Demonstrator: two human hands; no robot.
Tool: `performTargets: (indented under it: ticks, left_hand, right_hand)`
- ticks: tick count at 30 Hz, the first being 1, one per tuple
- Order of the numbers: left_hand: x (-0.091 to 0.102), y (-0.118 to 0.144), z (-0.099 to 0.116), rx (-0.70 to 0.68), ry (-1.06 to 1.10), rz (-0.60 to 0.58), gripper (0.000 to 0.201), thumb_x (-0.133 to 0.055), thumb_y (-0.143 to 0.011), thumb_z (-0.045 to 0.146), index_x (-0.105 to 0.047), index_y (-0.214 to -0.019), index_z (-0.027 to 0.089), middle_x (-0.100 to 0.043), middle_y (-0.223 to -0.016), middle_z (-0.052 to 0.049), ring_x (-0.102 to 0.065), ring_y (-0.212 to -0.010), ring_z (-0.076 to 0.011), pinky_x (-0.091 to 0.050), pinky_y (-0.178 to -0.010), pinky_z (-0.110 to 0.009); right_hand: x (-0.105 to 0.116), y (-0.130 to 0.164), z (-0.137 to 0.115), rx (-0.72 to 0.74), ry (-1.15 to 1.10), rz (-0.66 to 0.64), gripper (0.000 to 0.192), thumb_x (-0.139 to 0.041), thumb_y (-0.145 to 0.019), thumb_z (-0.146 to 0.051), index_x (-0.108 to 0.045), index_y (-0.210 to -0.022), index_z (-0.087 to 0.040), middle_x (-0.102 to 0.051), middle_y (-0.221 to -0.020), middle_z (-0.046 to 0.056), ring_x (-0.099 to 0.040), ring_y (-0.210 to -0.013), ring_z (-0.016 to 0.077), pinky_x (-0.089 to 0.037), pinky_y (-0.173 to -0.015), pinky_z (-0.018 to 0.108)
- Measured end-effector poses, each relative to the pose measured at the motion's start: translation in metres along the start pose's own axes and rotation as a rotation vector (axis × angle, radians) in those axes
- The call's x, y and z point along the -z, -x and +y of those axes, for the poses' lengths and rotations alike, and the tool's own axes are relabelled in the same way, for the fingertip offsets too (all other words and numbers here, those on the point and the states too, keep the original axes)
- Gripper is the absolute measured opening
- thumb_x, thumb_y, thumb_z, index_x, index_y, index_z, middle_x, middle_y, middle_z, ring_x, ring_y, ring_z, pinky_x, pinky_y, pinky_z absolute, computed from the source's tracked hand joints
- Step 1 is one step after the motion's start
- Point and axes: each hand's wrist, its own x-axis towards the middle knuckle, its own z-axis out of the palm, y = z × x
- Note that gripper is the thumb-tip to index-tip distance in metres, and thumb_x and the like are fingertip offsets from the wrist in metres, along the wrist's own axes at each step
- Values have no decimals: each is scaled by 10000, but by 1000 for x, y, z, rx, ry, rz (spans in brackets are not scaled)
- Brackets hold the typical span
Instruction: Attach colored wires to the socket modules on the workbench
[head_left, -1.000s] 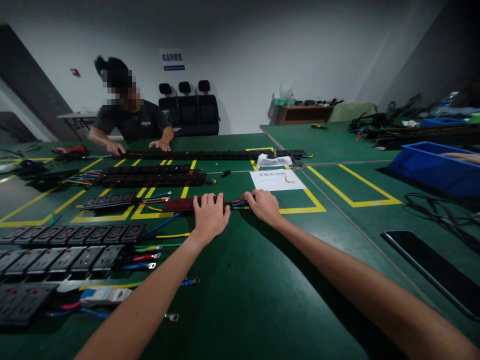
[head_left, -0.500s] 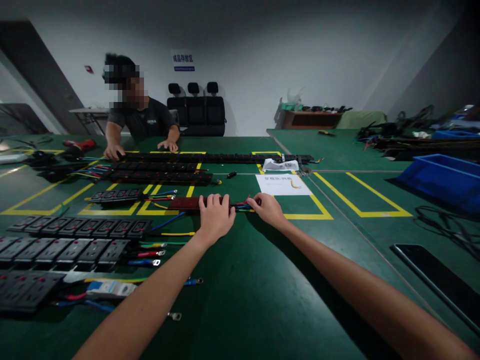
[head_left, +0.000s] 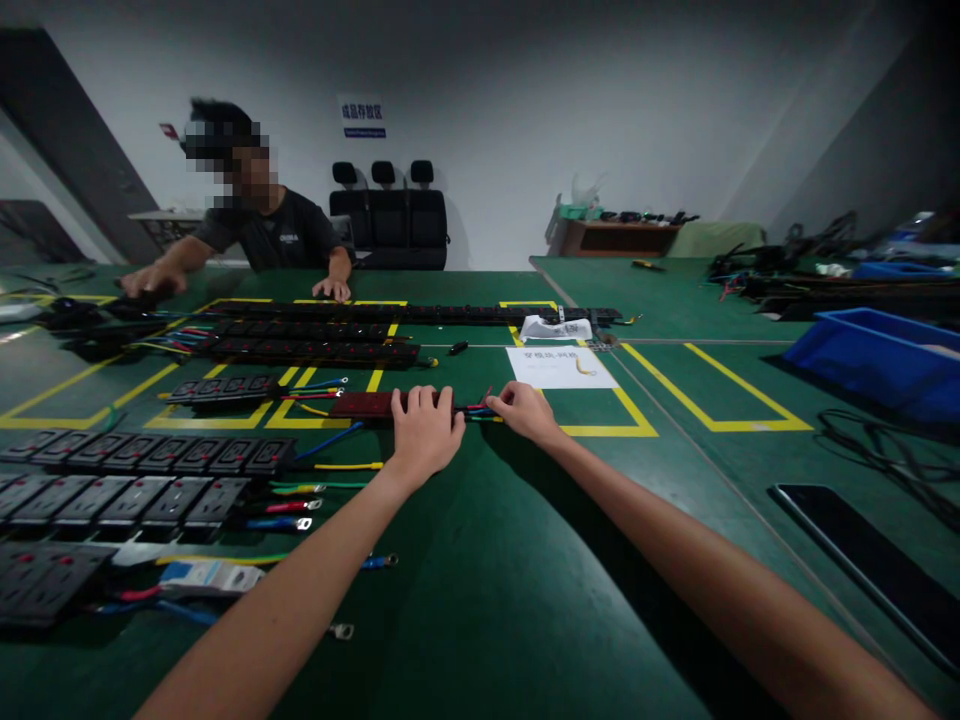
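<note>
**Red socket module pinned down mid-bench, wires getting sorted**

Red socket module sits flat on the green bench, out at arm's reach just past the middle, its near edge on the yellow floor-tape-style marking. Left hand lies on top of its right end, fingers curled over the far edge — pressing it down rather than lifting it, as far as I can see. Right hand is just beside it, fingers pinched narrow on the bundle of coloured wires sticking out of that end. Whether it actually grips one lead or only touches the bunch, I can't tell; too small.

How far along? My read — somewhere in the middle. To the left there are rows of grey socket modules already laid out with their red, blue, green and yellow leads fanned out, lugs on the ends. Further back, long black socket strips look assembled. The red piece looks like the one being worked on right now, and its wires are still bunched, not spread like the others.

Other stuff around: a white paper sheet just beyond the right hand, a blue bin off to the right, a dark flat panel near the right forearm. A co-worker across the bench has one hand on a long strip and the other stretched out to the side.
</note>
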Motion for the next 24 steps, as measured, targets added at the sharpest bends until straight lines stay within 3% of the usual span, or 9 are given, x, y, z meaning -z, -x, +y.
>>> performTargets:
  ticks: [24]
  left_hand:
    - [-3, -1, -3, -9, 9, 16, 507, -393, -1021, 424, -582, -1424, 182, -645, -1354, -192, -544, -1293, -366, -316, -1166, -679]
  right_hand:
    - [-4, 7, -3, 55, 16, 74, 262, -610, -953, -415, -601, -782, -217, -660, -777, 21, -536, -690, 160, -269, -597, 283]
